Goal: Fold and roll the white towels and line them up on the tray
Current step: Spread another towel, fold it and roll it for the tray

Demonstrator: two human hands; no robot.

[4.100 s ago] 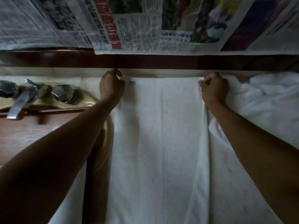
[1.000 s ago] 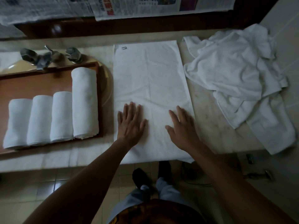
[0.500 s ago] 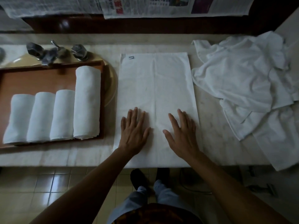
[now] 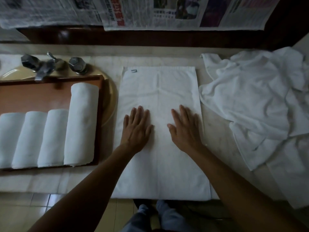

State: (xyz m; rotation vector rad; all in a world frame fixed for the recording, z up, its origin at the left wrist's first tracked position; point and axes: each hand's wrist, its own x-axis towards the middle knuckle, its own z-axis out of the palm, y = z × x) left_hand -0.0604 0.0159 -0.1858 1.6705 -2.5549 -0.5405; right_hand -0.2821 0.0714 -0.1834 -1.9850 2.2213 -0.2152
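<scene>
Marble counter point(image 4: 217, 148) below a wall hung with newspaper point(image 4: 150, 14), as seen standing over it. Left end: wooden tray point(image 4: 33, 94) set over the basin point(image 4: 108, 101), just in front of the faucet point(image 4: 43, 67). It carries four rolled towels point(image 4: 41, 138) side by side, the rightmost longer and lying against the tray's right rim. Centre: folded towel point(image 4: 158, 87), a long band running from near the counter's back edge to its front edge, with a small tag at its far left corner and a crease down its middle.

The step in hand appears to be smoothing this band before rolling. To do it well, press flat and sweep outward from the crease toward both long edges so no ridge is trapped. Check that the layers lie square, since a skewed start would likely make the roll taper. Start the roll tight and even across the full width, so it matches those on the tray.

Left hand point(image 4: 136, 129): palm down on the band's left half, about midway along it, fingers straight and close together, gripping nothing. Right hand point(image 4: 185, 129): palm down on the right half, level with the left, fingers straight and slightly spread, thumb turned inward, likewise holding nothing. Right end: heap of unfolded towels point(image 4: 250, 101), crumpled, lying just beside the band
</scene>
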